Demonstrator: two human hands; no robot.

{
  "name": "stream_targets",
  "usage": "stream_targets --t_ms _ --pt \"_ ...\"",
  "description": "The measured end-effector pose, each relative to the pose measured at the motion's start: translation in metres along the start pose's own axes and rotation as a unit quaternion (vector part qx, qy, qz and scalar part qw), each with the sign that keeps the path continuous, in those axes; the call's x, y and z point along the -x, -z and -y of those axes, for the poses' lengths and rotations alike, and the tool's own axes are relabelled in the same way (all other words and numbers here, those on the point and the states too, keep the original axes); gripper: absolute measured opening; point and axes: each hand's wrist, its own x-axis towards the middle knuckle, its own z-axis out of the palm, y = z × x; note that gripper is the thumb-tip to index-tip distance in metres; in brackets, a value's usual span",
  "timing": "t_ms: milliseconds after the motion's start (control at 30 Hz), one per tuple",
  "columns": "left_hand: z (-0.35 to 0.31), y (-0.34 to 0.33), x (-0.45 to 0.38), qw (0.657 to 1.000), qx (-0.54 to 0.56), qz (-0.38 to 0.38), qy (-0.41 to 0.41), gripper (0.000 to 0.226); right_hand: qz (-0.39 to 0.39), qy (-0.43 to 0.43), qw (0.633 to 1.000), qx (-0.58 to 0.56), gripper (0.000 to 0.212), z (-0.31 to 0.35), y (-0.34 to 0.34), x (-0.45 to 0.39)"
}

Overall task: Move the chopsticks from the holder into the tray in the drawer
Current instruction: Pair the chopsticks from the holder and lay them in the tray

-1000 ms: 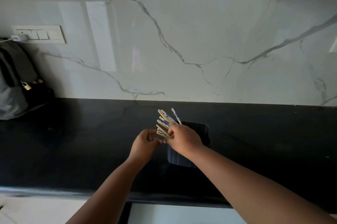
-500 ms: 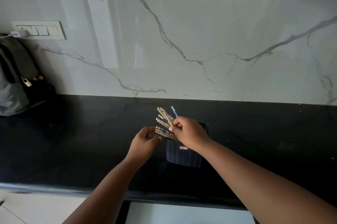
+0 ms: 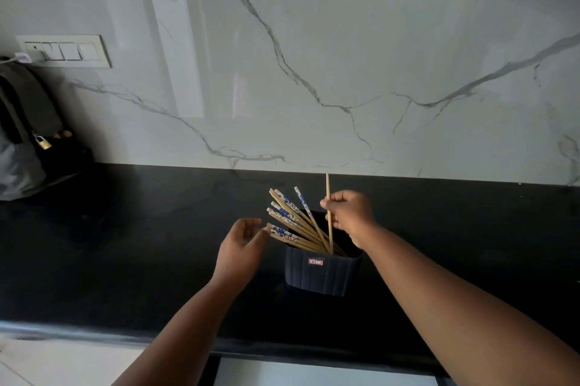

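Right hand: the right hand (image 3: 350, 214), right of centre in the frame, has its thumb and fingers curled round a single chopstick (image 3: 328, 197), pinching it partway along its length.
Single chopstick: plain wood, standing nearly upright, its top end reaching up to the edge of the wall and its lower end still down inside the holder (image 3: 323, 271).
Left hand: the left hand (image 3: 241, 244), just left of centre, is loosely open, palm turned toward the holder, fingers relaxed and slightly bent; it grips nothing. Its fingertips sit right at the ends of the lowest chopsticks, and whether they actually touch is hard to tell.
Holder: a dark ribbed container with a small red and white label on its near face, standing on the black countertop (image 3: 125, 244) in the lower centre of the frame.
Contents of holder: a bundle of chopsticks (image 3: 290, 220), wooden with blue and white patterned ends, fanning out and leaning toward the upper left over the rim.
Wall: white marble backsplash (image 3: 314, 71) with grey veins fills the upper frame.
Left edge: a grey bag (image 3: 18, 134) with a small brass padlock (image 3: 44, 142) stands on the counter beneath a switch panel (image 3: 66, 51).
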Motion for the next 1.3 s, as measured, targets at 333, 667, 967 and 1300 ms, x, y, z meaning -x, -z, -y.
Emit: stream_targets --t_ms 333,667,967,1300 --pt "0.0 -0.001 0.001 1.0 0.004 0.002 -0.001 0.017 0.027 0.074 0.955 0.286 0.015 -0.017 -0.027 -0.011" --pt "-0.016 0.008 0.016 0.991 -0.095 -0.048 -0.078 0.032 -0.005 0.115 0.986 0.12 0.008 0.012 -0.015 0.005" --pt "-0.098 0.026 0.014 0.738 -0.389 -0.043 -0.549 0.047 0.178 0.139 0.971 -0.078 0.014 0.132 0.026 0.057" --pt "-0.112 0.035 -0.006 0.604 -0.368 -0.027 -0.707 0.021 0.176 0.078 0.972 -0.132 0.015 0.141 0.017 0.083"
